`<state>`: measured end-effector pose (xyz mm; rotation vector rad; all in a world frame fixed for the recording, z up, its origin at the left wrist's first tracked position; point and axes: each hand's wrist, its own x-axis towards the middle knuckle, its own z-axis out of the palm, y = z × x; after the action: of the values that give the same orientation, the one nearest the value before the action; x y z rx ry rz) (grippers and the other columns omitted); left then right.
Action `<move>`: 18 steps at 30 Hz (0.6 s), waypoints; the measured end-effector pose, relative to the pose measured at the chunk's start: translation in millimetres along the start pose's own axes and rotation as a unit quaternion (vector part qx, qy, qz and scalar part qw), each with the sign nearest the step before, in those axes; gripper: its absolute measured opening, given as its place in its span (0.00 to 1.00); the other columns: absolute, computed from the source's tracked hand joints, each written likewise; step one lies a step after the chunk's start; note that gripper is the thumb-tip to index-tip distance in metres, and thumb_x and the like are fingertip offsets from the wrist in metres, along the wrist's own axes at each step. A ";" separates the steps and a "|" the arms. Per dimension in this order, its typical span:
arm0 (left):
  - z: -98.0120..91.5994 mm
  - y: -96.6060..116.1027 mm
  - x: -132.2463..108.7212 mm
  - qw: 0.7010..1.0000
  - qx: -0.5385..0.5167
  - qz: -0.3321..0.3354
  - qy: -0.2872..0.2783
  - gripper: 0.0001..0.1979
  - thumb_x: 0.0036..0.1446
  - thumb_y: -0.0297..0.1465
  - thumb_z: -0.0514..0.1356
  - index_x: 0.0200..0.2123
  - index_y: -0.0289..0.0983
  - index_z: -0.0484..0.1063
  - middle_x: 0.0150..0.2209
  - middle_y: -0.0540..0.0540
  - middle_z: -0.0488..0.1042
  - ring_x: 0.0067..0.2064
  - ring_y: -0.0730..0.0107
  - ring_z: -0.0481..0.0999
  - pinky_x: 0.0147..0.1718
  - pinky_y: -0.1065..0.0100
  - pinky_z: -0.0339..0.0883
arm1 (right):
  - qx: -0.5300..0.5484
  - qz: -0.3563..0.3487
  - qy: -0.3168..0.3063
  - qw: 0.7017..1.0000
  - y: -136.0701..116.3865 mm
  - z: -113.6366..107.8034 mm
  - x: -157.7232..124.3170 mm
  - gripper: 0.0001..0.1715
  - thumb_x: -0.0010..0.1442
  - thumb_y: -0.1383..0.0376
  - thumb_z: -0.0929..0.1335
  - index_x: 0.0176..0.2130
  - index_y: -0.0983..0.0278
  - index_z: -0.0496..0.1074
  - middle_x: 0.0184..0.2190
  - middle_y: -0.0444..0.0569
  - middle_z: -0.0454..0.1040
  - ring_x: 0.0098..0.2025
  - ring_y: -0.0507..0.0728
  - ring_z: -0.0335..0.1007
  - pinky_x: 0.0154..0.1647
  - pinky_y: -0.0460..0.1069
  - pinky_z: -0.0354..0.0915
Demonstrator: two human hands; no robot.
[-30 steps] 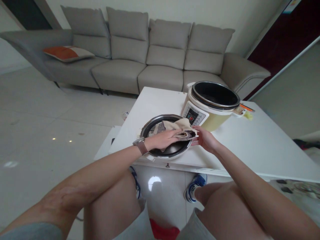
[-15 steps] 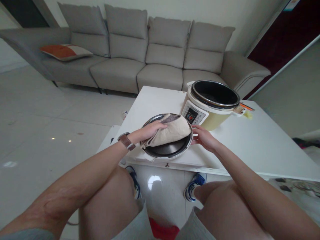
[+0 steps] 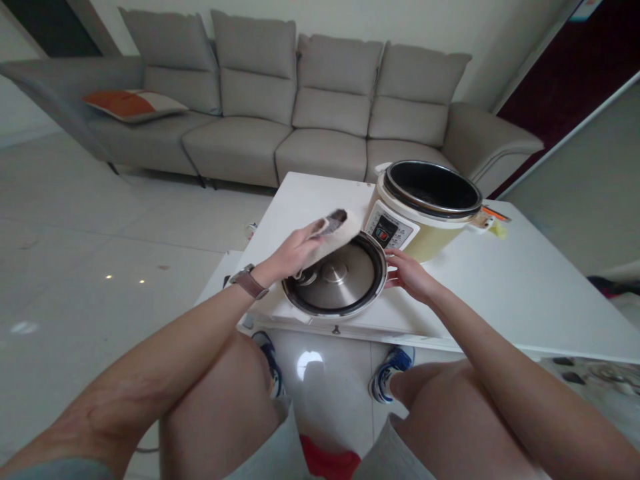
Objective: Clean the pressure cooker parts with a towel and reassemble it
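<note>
A round cooker lid lies inside-up near the front edge of a white table. My left hand, with a brown watch on its wrist, is closed on a beige cloth at the lid's far left rim. My right hand rests against the lid's right rim, fingers spread along it. Behind the lid stands an open yellow-and-white electric cooker with a dark inner pot.
A grey sectional sofa with an orange-and-white cushion fills the back of the room. A small orange and yellow item lies on the table to the right of the cooker. My knees and blue shoes are below the table edge.
My left hand has swept the cloth from the lid's right side across to its far left rim, uncovering the metal inside. My right hand has stayed at the lid's right edge.
</note>
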<state>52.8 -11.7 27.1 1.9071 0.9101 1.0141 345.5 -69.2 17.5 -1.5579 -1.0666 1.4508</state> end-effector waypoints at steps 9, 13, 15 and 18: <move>40.1 -0.1 -8.6 0.950 0.123 0.015 -0.288 0.25 0.69 0.40 0.52 0.65 0.40 0.67 0.65 0.42 0.71 0.65 0.55 0.70 0.65 0.58 0.58 | -0.002 -0.005 -0.002 1.000 1.7 0.7 -1.5 0.13 0.62 0.63 0.68 0.48 0.60 0.69 0.37 0.46 0.73 0.26 0.51 0.72 0.26 0.49 0.76; 27.6 8.8 -6.9 0.935 0.093 -0.028 -0.342 0.25 0.67 0.39 0.52 0.64 0.42 0.69 0.67 0.46 0.70 0.68 0.57 0.67 0.68 0.60 0.54 | -0.021 -0.010 0.013 1.000 0.5 1.5 -0.4 0.13 0.62 0.64 0.67 0.48 0.61 0.69 0.37 0.46 0.73 0.24 0.50 0.71 0.24 0.48 0.75; 19.1 15.6 -7.1 0.922 0.095 -0.057 -0.372 0.24 0.66 0.39 0.52 0.61 0.41 0.72 0.66 0.47 0.71 0.66 0.58 0.68 0.66 0.62 0.55 | -0.026 -0.011 0.014 1.000 0.2 1.3 0.2 0.13 0.63 0.64 0.66 0.48 0.61 0.69 0.37 0.45 0.72 0.23 0.49 0.69 0.23 0.47 0.74; 8.8 23.6 -8.3 0.904 0.129 -0.089 -0.399 0.20 0.63 0.38 0.52 0.50 0.40 0.79 0.61 0.47 0.76 0.61 0.58 0.71 0.63 0.66 0.58 | -0.032 -0.013 0.014 0.999 0.5 0.7 0.8 0.13 0.63 0.65 0.66 0.48 0.60 0.69 0.38 0.44 0.71 0.23 0.48 0.69 0.23 0.46 0.73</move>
<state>62.4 -31.7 41.7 2.1300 0.7137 -0.0477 344.9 -68.7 16.7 -1.5974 -1.1225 1.3869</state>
